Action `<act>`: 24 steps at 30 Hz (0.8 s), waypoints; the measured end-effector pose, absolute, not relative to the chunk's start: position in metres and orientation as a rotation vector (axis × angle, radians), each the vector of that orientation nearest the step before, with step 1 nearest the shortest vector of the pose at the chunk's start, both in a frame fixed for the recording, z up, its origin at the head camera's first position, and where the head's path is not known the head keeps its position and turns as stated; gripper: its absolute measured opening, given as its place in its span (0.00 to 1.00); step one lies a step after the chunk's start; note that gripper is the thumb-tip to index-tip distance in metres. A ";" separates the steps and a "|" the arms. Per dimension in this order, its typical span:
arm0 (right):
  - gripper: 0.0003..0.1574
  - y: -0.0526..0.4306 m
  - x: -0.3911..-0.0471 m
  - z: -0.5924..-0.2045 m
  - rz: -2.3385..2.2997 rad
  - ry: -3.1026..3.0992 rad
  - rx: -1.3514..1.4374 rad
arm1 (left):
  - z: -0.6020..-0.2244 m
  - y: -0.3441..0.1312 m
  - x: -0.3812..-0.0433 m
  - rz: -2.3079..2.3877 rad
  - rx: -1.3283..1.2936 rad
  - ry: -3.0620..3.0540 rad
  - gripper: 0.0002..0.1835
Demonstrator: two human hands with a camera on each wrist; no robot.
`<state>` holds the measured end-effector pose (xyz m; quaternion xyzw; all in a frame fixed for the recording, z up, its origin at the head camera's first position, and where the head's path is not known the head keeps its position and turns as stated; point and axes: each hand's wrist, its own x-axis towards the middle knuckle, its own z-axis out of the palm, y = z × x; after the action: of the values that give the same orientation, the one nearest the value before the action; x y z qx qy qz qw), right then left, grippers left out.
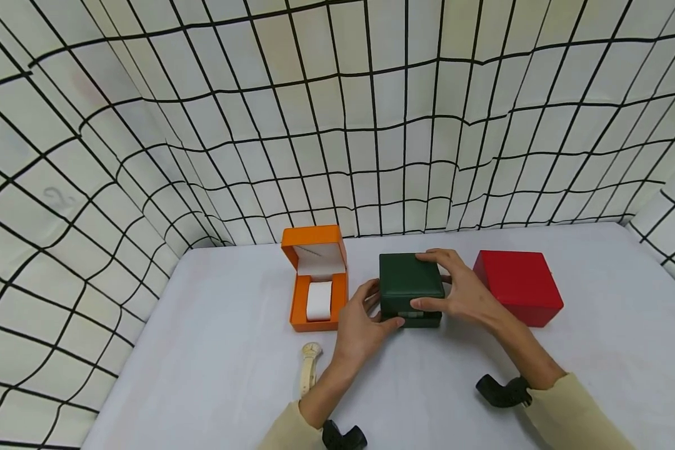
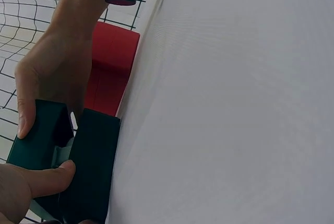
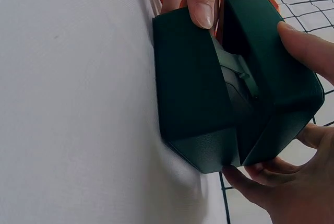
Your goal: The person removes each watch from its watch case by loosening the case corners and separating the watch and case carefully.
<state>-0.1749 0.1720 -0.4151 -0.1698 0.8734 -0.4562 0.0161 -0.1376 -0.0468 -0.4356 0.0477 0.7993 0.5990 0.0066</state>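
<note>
A dark green watch box (image 1: 410,275) stands on the white-covered table between both hands, its lid partly raised. Through the gap, the right wrist view shows a light green lining or strap-like piece (image 3: 235,63); its exact kind is unclear. At the left side, my left hand (image 1: 360,328) holds the lower part, thumb on the front. My right hand (image 1: 467,290) grips the lid from the right, thumb at its front edge. An orange watch box (image 1: 299,306) stands open to the left with a white cushion (image 1: 319,301) inside. A cream wristwatch (image 1: 308,365) lies beside my left forearm.
To the right of the green box sits a closed red box (image 1: 520,281), close behind my right wrist. A white wall with black grid netting (image 1: 394,144) borders the table (image 1: 214,350) at the back and sides.
</note>
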 end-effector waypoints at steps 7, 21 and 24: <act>0.53 0.172 -0.177 -0.413 -1.440 2.690 -0.471 | -0.434 -0.046 -0.137 1.872 0.127 2.501 0.41; 0.48 0.172 -0.180 -0.410 -1.501 2.653 -0.447 | -0.434 -0.047 -0.137 1.840 0.116 2.509 0.40; 0.46 0.172 -0.181 -0.408 -1.510 2.642 -0.433 | -0.434 -0.047 -0.137 1.837 0.116 2.516 0.40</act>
<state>-0.1811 0.1719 -0.4084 -0.1407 0.8590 -0.4911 0.0339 -0.1373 -0.0469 -0.4339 0.0373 0.8070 0.5893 0.0122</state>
